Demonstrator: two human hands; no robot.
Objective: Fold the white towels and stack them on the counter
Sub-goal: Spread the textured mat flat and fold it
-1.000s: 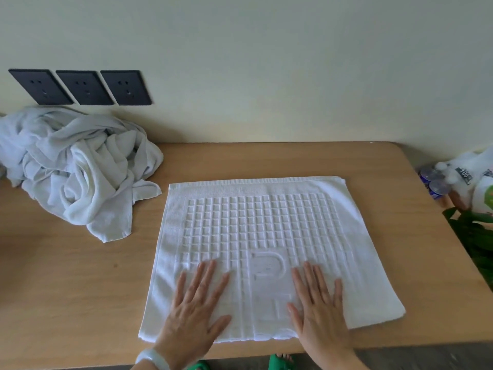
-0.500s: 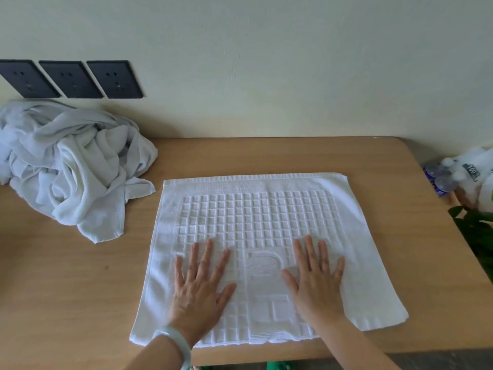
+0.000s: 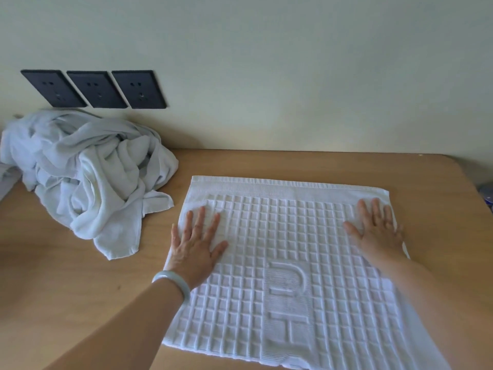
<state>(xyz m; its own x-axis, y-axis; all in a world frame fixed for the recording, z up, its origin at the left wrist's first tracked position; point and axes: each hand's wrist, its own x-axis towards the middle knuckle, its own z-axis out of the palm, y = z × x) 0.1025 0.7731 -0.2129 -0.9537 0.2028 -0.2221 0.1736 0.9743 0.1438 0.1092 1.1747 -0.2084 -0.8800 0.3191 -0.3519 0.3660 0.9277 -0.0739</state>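
1 head cam, wide-angle, close above the counter, pitched forward and down, facing the wall.

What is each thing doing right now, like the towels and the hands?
patterned towel: lies spread flat on the counter.
towel pile: crumpled heap, not folded, beside the wall.
left hand: open, pressing flat on the towel's left side.
right hand: open, pressing flat on its right side.
bracelet: worn on the left wrist.
wall sockets: nothing plugged in.
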